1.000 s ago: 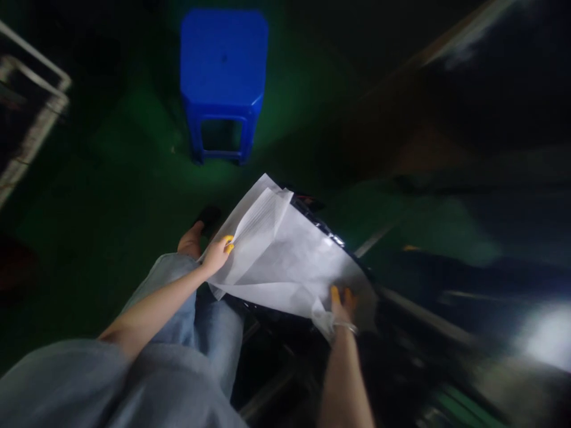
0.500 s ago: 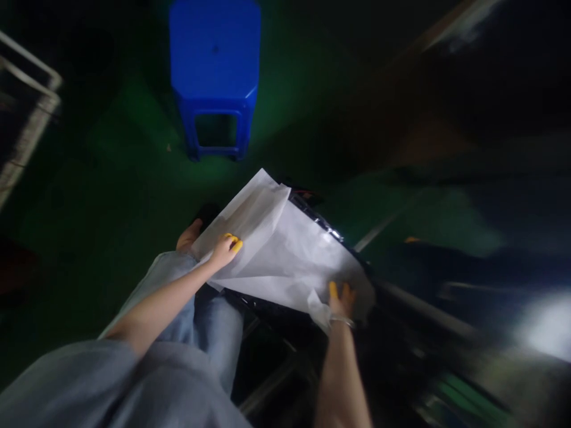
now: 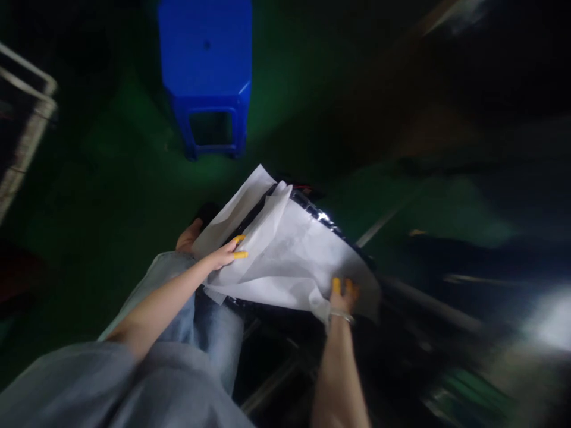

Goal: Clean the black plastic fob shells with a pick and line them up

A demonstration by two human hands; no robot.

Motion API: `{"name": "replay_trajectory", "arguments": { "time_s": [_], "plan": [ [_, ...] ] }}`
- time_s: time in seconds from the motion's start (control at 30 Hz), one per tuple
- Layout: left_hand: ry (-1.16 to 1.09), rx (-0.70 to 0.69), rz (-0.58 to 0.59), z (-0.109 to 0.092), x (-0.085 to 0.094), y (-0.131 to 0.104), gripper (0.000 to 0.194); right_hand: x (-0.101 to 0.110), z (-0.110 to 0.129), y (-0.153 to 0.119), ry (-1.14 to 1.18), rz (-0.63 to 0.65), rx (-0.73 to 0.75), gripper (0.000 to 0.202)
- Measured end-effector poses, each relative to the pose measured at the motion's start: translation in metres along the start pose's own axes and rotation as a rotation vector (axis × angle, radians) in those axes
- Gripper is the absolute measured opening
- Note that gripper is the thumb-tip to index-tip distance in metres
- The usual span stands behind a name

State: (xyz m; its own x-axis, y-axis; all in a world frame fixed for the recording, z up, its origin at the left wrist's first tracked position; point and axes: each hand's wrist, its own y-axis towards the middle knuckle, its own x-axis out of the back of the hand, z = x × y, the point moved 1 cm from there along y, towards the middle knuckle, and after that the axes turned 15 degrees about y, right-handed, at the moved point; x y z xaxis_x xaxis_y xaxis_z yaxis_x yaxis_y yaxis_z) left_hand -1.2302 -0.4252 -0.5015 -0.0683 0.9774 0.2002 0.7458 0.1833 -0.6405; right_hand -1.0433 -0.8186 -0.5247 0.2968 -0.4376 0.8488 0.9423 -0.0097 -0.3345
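A thin white sheet (image 3: pixel 312 244), like paper or soft liner, lies over a dark, shiny black surface in front of my knees. My left hand (image 3: pixel 225 254), with yellow coverings on its fingertips, grips a loose fold of the sheet at the left. A dark strip shows beside that fold, with more white material left of it. My right hand (image 3: pixel 343 296), also with yellow fingertips, rests on the right part of the sheet with its fingers apart. Next to its wrist the sheet bunches up. The far right end is dim and blurred.
A blue plastic stool (image 3: pixel 207 53) stands on the green floor (image 3: pixel 111 178) ahead. On the left is a pale metal frame (image 3: pixel 27 131). Dark metal bars (image 3: pixel 272 380) run below the sheet, close to my legs. The right side is too dark to make out.
The fold under my left hand has shifted to the right and lifted, baring a dark strip beside it. My left fingers have moved slightly rightward. My right hand stays nearly in place.
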Motion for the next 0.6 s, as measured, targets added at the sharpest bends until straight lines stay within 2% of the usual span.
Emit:
{"name": "replay_trajectory", "arguments": {
  "time_s": [0.13,0.3,0.5,0.6],
  "plan": [
    [0.050,0.039,-0.031,0.011,0.004,0.010,0.046,-0.005,0.005,-0.003,0.006,-0.041,-0.012,0.111],
    [0.191,0.056,-0.203,0.014,0.011,0.010,0.045,-0.010,0.010,-0.009,0.017,-0.064,-0.021,0.109],
    [0.302,-0.006,-0.375,0.009,0.018,0.008,0.016,-0.012,0.011,-0.010,0.032,-0.067,-0.020,0.106],
    [0.322,0.010,-0.429,0.011,0.020,0.016,0.015,-0.012,0.010,-0.008,0.035,-0.050,-0.030,0.109]
  ]
}}
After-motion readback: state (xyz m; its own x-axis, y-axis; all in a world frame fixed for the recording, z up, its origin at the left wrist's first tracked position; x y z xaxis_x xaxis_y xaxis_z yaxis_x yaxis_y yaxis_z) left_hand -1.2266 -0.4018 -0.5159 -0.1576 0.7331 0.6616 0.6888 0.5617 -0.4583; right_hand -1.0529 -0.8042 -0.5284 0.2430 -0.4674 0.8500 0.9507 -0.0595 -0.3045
